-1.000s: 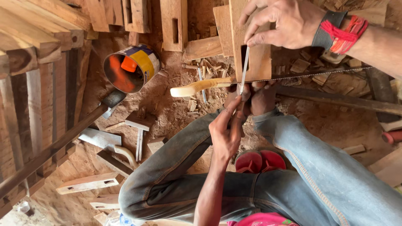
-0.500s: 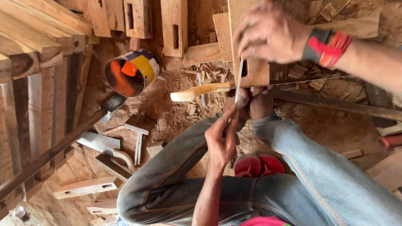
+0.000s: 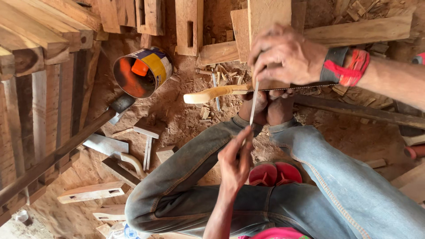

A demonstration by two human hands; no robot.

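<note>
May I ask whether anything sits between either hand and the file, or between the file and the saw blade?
Nothing visible does. The right hand grips the upper end of the file, the left hand pinches its lower end, and the file lies directly across the saw blade.

Your right hand (image 3: 285, 55) has slid down over the saw (image 3: 265, 88), and your left hand (image 3: 234, 161) has dropped slightly below it.

Right hand (image 3: 285, 55) at upper centre of the frame, fingers curled downward, forearm running off to the right edge — left hand (image 3: 234, 163) at lower centre, fingertips pinched upward, forearm rising from the bottom edge.
</note>
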